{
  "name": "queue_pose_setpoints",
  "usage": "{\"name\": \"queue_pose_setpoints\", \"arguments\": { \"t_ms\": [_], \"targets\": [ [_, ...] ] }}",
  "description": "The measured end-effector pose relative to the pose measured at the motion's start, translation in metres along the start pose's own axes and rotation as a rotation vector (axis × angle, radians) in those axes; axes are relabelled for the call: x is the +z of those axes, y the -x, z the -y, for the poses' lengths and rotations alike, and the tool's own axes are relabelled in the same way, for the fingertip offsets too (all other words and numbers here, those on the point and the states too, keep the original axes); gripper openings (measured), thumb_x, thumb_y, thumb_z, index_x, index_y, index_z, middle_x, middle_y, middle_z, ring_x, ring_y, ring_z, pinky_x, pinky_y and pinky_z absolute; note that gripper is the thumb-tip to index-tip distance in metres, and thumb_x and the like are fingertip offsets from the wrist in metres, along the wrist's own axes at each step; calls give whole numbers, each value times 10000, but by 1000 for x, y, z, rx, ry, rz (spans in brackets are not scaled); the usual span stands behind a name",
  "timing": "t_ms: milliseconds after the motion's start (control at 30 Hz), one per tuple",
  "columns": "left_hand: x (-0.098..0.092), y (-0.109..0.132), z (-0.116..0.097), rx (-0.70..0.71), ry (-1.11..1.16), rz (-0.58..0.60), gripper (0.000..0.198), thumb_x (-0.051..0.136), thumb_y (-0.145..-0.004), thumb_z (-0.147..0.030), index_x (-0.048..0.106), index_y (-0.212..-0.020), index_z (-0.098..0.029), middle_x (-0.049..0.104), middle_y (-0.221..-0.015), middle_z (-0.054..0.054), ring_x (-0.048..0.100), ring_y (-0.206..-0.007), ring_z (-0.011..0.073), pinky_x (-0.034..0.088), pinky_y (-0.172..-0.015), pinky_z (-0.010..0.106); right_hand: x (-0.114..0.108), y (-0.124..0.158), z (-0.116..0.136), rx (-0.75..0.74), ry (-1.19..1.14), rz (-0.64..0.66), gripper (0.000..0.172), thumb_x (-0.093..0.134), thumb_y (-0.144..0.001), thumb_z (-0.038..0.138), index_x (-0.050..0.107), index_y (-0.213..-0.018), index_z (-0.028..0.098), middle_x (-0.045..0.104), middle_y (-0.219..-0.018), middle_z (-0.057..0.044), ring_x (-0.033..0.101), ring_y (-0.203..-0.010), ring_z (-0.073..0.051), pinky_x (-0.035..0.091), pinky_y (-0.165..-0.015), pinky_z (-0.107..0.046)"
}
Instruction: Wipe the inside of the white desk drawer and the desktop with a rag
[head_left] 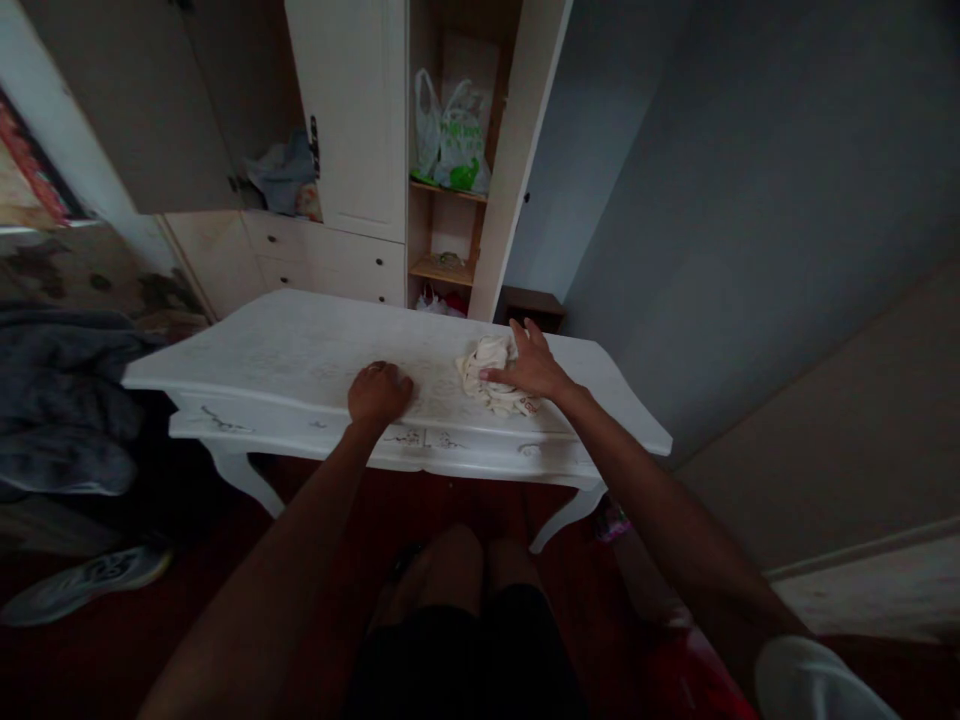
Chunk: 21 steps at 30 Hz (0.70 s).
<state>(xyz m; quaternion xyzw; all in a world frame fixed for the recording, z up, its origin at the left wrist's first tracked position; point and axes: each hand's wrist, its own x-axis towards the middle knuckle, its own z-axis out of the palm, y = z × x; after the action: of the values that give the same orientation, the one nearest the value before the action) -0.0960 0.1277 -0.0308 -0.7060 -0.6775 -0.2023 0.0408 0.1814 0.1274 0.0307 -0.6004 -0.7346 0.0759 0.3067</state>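
Observation:
A white table with a curved front edge and carved drawer fronts stands before me. My left hand rests on its top near the front, fingers curled under into a loose fist with nothing visible in them. A crumpled cream cloth with some dark lettering lies on the right half of the tabletop. Over the cloth's right side is my right hand, thumb and fingers spread apart. The thumb lies across the cloth while the fingers reach toward the far edge. Greyish smudges mark the tabletop between my hands.
Behind the table a cream wardrobe has doors standing open, with plastic bags on a shelf. A grey wall rises at the right. Dark clothing is piled at the left, above a grey shoe on the floor.

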Motion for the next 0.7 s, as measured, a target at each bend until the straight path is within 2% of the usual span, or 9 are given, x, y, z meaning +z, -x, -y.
{"name": "queue_pose_setpoints", "arguments": {
  "t_ms": [67, 133, 233, 267, 367, 467, 567, 633, 700],
  "targets": [
    [1, 0, 0, -2, 10, -1, 440, 366, -908, -395, 688, -1090, -155, 678, -1217, 157, 624, -1099, 293, 476, -920, 382, 19, -17, 0, 35, 91, 140, 1342, 850, -438, 738, 298, -1557, 242, 47, -1682, -183, 26, -1515, -480, 179, -1123, -729],
    [1, -1, 1, -5, 25, -1, 439, 375, -905, -389, 685, -1105, -150, 674, -1223, 162, 622, -1103, 296, 473, -923, 385, 33, -26, 2, 56, 104, 239, 1332, 871, -423, 709, 322, -1546, 246, 151, -1665, -204, 153, -1494, -484, 261, -1102, -700],
    [3, -1, 2, -8, 44, -10, 435, 394, -898, -395, 684, -1110, -149, 671, -1224, 164, 623, -1098, 301, 471, -922, 391, 43, -27, 5, 105, 79, 349, 1122, 867, -547, 626, 426, -1481, 187, 534, -1454, -219, 526, -1295, -401, 446, -1017, -523],
    [3, -1, 2, -8, 49, -16, 433, 399, -896, -397, 685, -1106, -149, 672, -1223, 165, 625, -1095, 303, 472, -919, 392, 44, -25, 5, 118, 92, 355, 1012, 851, -600, 592, 471, -1442, 179, 622, -1356, -199, 604, -1202, -372, 479, -971, -474],
    [4, 0, 3, -3, 59, -28, 422, 402, -896, -392, 691, -1082, -148, 676, -1211, 165, 630, -1085, 303, 480, -902, 389, 42, -10, 8, 100, 178, 235, 702, 804, -695, 476, 581, -1310, 221, 715, -1211, -127, 673, -1065, -335, 506, -890, -420],
    [4, 0, 3, -5, 54, -37, 407, 396, -898, -375, 697, -1057, -152, 687, -1186, 159, 635, -1075, 293, 484, -890, 378, 39, 21, 11, 5, 136, 59, 577, 767, -717, 365, 608, -1257, 238, 716, -1204, -89, 669, -1055, -315, 509, -896, -425],
    [4, 1, 3, -3, 50, -47, 396, 402, -895, -364, 702, -1038, -149, 692, -1168, 158, 641, -1066, 288, 487, -886, 373, 43, 70, 11, -149, -31, -58, 645, 764, -698, 310, 580, -1309, 213, 680, -1272, -99, 643, -1109, -293, 501, -960, -423],
    [3, 1, 3, 6, 50, -52, 398, 406, -893, -364, 707, -1030, -143, 695, -1155, 161, 645, -1057, 289, 492, -884, 373, 50, 110, 8, -323, -62, -47, 633, 769, -703, 324, 605, -1302, 205, 663, -1292, -129, 618, -1164, -309, 483, -1002, -432],
    [4, 1, 3, 6, 50, -49, 405, 405, -889, -362, 711, -1032, -138, 697, -1142, 162, 649, -1047, 289, 497, -881, 373, 59, 147, 1, -560, 34, -4, 541, 720, -770, 312, 626, -1294, 218, 679, -1262, -134, 610, -1182, -307, 452, -1045, -448]
  ]
}}
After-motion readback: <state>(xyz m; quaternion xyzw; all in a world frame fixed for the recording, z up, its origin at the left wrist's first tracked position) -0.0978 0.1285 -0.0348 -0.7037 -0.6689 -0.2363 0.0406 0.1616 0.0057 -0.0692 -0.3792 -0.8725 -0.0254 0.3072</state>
